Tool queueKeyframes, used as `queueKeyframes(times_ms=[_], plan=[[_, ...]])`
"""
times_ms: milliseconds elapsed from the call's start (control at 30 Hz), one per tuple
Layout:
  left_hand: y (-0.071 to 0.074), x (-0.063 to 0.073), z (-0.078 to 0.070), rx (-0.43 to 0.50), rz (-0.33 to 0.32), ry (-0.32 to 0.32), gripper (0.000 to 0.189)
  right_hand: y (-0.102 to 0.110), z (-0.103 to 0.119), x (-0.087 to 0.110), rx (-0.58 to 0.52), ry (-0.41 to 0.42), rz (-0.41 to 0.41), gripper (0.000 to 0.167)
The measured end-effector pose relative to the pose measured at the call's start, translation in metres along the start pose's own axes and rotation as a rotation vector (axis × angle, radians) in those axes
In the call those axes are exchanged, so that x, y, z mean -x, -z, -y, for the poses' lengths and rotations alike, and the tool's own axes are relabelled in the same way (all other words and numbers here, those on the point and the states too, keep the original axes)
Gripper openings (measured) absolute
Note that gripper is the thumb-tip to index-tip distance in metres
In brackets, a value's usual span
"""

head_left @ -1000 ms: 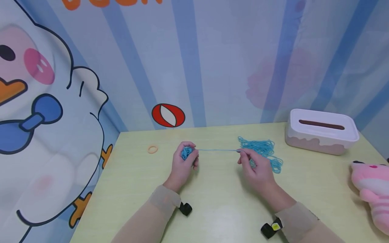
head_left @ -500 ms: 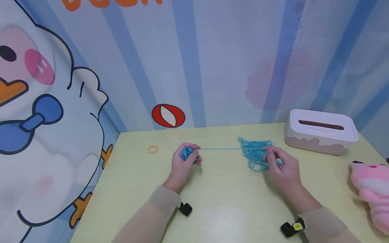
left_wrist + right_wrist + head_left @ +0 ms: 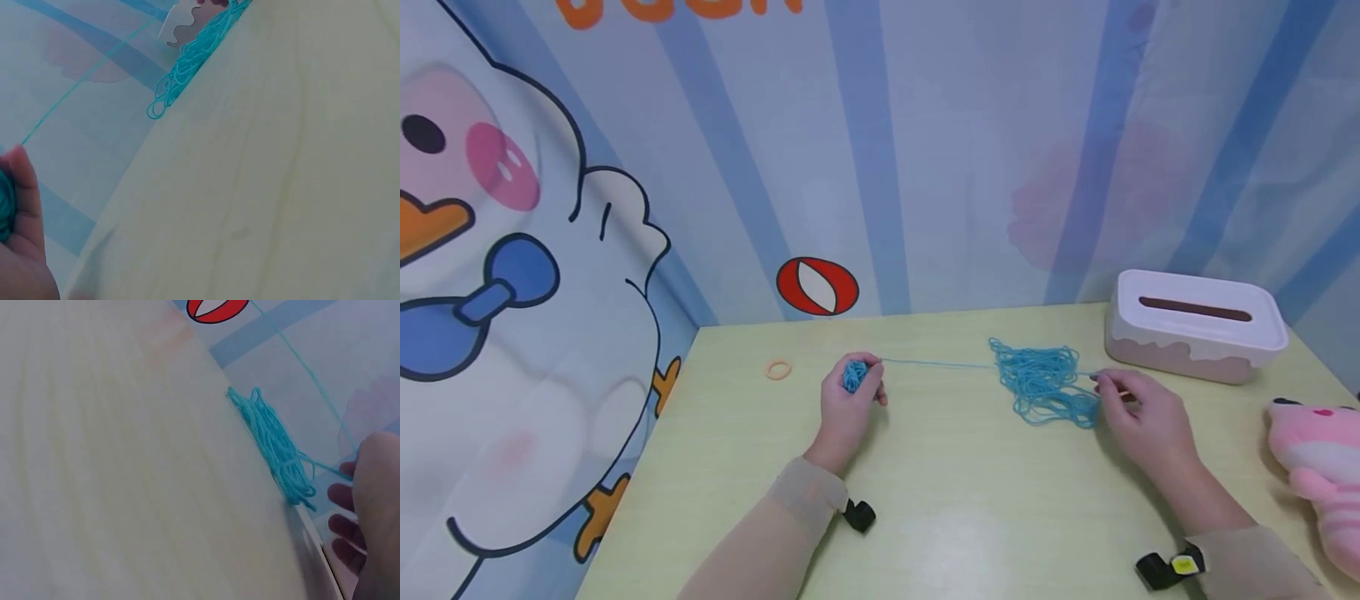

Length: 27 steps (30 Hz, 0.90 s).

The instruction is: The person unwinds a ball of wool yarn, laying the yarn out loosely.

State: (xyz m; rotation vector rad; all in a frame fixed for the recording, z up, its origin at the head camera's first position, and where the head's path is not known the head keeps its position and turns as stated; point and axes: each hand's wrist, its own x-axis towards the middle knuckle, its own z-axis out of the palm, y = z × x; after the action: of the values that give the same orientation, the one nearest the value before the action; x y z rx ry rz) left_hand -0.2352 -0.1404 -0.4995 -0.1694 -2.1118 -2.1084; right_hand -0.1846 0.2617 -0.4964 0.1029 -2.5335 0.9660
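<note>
A small wound ball of blue yarn (image 3: 854, 376) is gripped in my left hand (image 3: 846, 408), fingers curled round it. From it one strand (image 3: 936, 363) runs to the right, over a loose heap of blue yarn (image 3: 1041, 379) on the table. At the heap's right side my right hand (image 3: 1150, 417) pinches the strand between thumb and forefinger. In the right wrist view, a second length of yarn (image 3: 325, 467) leads from the heap (image 3: 275, 447) to the same fingers. The left wrist view shows only part of the ball (image 3: 5, 206) at its edge.
An orange ring (image 3: 778, 369) lies on the table (image 3: 940, 500) left of the left hand. A white and pinkish tissue box (image 3: 1195, 325) stands at the back right, with a pink plush toy (image 3: 1318, 475) at the right edge. A printed curtain (image 3: 955, 167) hangs behind the table.
My right hand has moved to the right, past the yarn heap, drawing the strand out longer between the hands. The left hand has stayed nearly in place with the ball.
</note>
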Motion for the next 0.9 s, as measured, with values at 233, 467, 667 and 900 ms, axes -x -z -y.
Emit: queueKeyframes(times_ms=[233, 467, 667, 900], plan=[[0.001, 0.001, -0.002, 0.059, 0.039, -0.022, 0.035, -0.004, -0.001, -0.003, 0.109, -0.023, 0.151, 0.038], [0.002, 0.0, -0.004, 0.062, 0.092, -0.013, 0.035, -0.02, 0.034, -0.004, 0.003, 0.092, 0.042, 0.041], [0.002, 0.0, -0.004, 0.058, 0.129, -0.016, 0.036, -0.063, 0.078, -0.01, -0.079, 0.267, 0.055, 0.036], [0.0, 0.003, -0.004, 0.078, 0.172, -0.054, 0.032, -0.105, 0.129, -0.02, -0.119, 0.28, 0.293, 0.045]])
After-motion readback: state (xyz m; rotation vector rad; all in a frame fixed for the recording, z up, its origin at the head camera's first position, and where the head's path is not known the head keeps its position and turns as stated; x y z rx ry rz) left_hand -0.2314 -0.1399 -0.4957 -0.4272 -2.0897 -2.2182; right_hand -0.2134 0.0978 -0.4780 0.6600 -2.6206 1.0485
